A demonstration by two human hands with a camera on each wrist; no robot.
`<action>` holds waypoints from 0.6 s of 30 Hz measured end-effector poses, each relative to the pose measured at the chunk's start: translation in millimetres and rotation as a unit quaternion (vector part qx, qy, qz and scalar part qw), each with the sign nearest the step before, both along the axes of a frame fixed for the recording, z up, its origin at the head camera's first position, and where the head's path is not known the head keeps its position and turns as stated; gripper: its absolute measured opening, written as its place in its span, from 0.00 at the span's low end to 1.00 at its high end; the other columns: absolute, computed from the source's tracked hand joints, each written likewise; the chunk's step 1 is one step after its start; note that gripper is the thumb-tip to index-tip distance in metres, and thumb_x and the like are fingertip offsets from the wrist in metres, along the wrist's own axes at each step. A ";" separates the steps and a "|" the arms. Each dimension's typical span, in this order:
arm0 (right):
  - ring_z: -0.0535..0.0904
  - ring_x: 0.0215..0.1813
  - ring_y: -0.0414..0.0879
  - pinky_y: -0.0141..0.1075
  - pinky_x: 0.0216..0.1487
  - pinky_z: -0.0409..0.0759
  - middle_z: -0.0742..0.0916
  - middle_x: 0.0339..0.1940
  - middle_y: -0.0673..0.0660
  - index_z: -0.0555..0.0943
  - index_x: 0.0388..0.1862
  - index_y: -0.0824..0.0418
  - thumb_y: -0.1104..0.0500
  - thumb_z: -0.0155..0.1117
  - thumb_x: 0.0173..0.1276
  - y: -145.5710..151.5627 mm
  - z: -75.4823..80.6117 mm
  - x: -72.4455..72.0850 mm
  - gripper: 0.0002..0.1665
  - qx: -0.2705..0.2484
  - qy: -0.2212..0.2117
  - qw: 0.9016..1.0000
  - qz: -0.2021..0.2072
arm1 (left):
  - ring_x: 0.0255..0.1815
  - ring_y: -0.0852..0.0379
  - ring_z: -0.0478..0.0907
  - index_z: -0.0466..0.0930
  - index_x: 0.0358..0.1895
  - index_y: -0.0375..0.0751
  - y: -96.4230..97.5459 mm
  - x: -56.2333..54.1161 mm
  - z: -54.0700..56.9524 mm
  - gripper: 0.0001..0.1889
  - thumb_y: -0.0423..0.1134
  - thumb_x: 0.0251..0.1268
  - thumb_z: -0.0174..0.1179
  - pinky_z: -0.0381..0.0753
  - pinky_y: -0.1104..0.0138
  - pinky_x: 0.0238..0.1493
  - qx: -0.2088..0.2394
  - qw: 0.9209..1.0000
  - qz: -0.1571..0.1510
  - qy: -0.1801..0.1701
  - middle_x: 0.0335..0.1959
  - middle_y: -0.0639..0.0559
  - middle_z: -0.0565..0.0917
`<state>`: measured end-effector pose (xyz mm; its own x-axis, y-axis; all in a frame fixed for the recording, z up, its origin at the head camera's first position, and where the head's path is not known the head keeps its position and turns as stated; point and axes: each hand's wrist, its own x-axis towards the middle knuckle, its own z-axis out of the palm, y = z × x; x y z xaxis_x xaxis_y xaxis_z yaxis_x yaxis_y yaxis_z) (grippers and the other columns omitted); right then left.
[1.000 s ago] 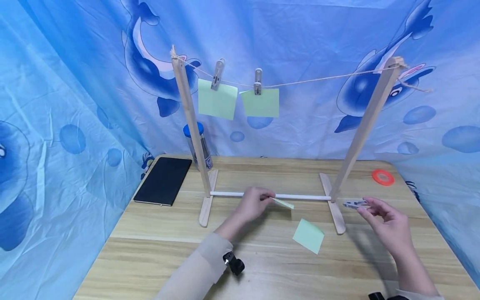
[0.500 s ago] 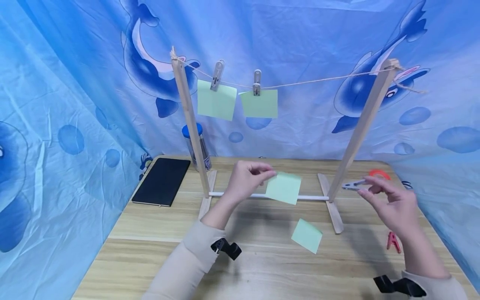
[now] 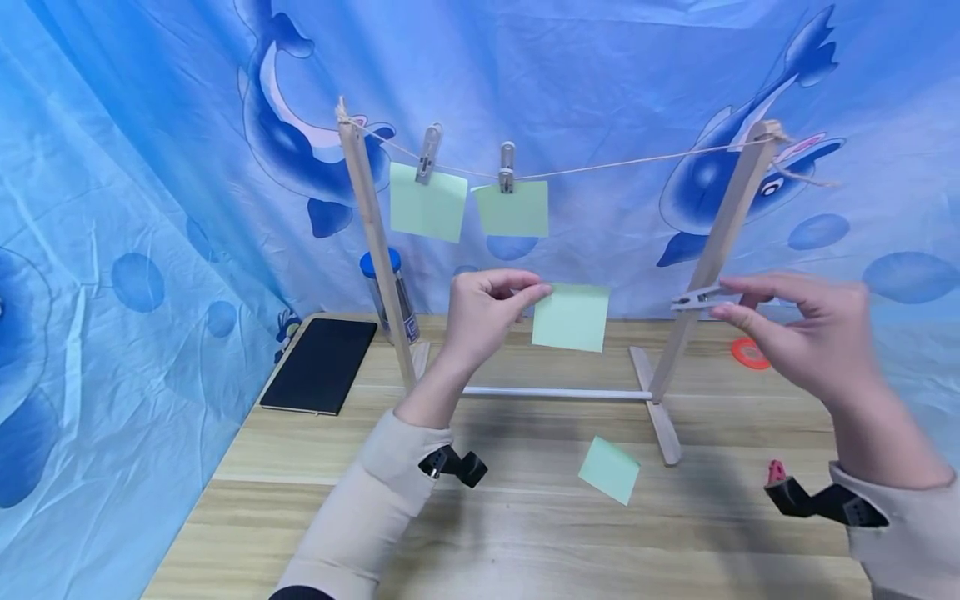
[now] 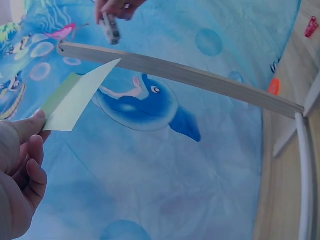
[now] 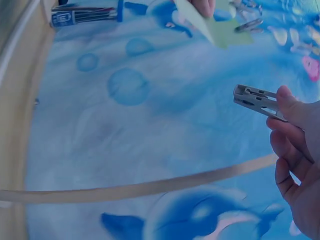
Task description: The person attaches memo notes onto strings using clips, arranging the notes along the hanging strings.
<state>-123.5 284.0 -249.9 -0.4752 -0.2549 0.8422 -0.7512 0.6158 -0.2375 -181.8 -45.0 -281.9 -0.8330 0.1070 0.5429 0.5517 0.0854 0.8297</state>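
Note:
Between thumb and fingers, my left hand [image 3: 487,317] pinches a light green sticky note [image 3: 572,318] by its left edge, held up below the string [image 3: 622,163]. In the left wrist view that note [image 4: 80,97] looks creased or bent. To the right, my right hand [image 3: 813,329] pinches a grey clothespin [image 3: 697,298] by its handle end, its tip pointing left, in front of the right post. Two green notes hang from the string, a left note [image 3: 427,202] and a right note [image 3: 512,210], under grey clothespins [image 3: 507,167]. Another green note [image 3: 611,470] lies on the table.
The wooden stand's left post [image 3: 375,242] and right post [image 3: 712,250] are joined low down by a white rod [image 3: 555,392]. Behind are a black notebook [image 3: 319,365], a blue-lidded jar [image 3: 390,293] and an orange ring [image 3: 750,353]. A red clothespin [image 3: 776,472] lies by the right wrist.
My left hand has lifted the sticky note from near the table to below the string, turning its face toward me. My right hand has risen with the grey clothespin.

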 end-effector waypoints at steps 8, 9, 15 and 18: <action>0.76 0.37 0.18 0.16 0.38 0.71 0.90 0.30 0.65 0.90 0.39 0.69 0.38 0.66 0.69 -20.1 50.5 -6.6 0.32 0.057 0.036 0.998 0.003 | 0.17 0.49 0.79 0.92 0.34 0.40 8.5 -2.9 20.9 0.06 0.39 0.59 0.75 0.76 0.65 0.18 0.025 0.999 0.018 0.022 0.28 0.54 0.89; 0.76 0.37 0.18 0.16 0.37 0.70 0.90 0.30 0.65 0.90 0.38 0.69 0.37 0.66 0.68 -23.0 54.8 -7.9 0.33 0.055 0.040 0.998 0.002 | 0.17 0.50 0.80 0.92 0.34 0.40 9.3 -3.4 22.2 0.06 0.39 0.59 0.75 0.77 0.65 0.19 0.028 0.999 0.019 0.023 0.29 0.54 0.89; 0.78 0.39 0.17 0.15 0.35 0.70 0.90 0.31 0.48 0.91 0.35 0.67 0.45 0.72 0.67 -40.4 81.7 -14.2 0.23 0.057 0.053 0.997 0.011 | 0.17 0.52 0.80 0.92 0.35 0.39 13.2 -4.3 31.0 0.07 0.39 0.59 0.75 0.80 0.63 0.20 0.041 0.998 0.033 0.043 0.28 0.54 0.89; 0.78 0.36 0.18 0.16 0.34 0.71 0.90 0.32 0.48 0.91 0.34 0.67 0.64 0.80 0.57 -49.7 95.7 -18.1 0.08 0.056 0.063 0.996 0.024 | 0.17 0.52 0.80 0.92 0.35 0.40 15.8 -4.0 37.8 0.07 0.40 0.58 0.76 0.81 0.64 0.21 0.052 0.997 0.043 0.040 0.28 0.54 0.89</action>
